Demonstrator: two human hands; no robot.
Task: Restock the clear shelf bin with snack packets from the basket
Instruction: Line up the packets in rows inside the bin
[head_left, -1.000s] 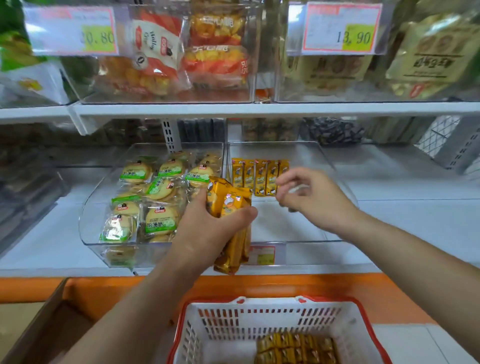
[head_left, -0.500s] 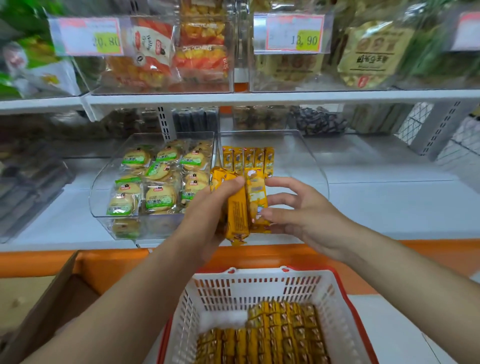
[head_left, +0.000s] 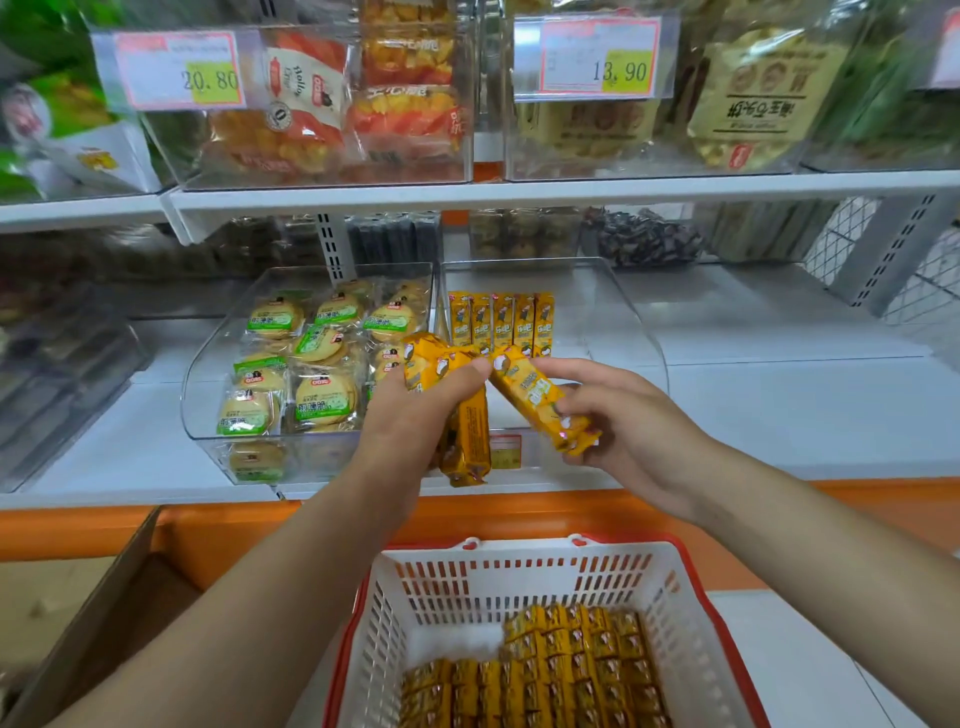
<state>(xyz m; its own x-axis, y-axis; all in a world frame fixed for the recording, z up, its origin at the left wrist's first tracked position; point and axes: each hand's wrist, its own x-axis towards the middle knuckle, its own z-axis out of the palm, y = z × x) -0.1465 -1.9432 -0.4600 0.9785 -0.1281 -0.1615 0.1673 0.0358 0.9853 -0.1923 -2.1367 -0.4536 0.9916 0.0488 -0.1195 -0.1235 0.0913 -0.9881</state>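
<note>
My left hand (head_left: 415, 421) grips a bunch of yellow snack packets (head_left: 467, 441) in front of the shelf. Just to its right, my right hand (head_left: 623, 421) pinches one yellow packet (head_left: 540, 397), tilted, its top end still near the bunch. Behind both hands sits the clear shelf bin (head_left: 613, 312) with a row of yellow packets (head_left: 501, 319) standing at its back left. The white basket with a red rim (head_left: 519, 577) is below, with several yellow packets (head_left: 561, 670) lying in it.
A second clear bin (head_left: 218, 374) of round green-labelled biscuits stands left of the target bin. The upper shelf (head_left: 519, 189) holds bins of bagged snacks with price tags. An open cardboard box (head_left: 119, 587) is at lower left. An orange ledge (head_left: 883, 499) runs under the shelf.
My right hand came back from the bin to the bunch in my left hand and pulled one packet off to the right. The view tilted down and shows more of the basket.
</note>
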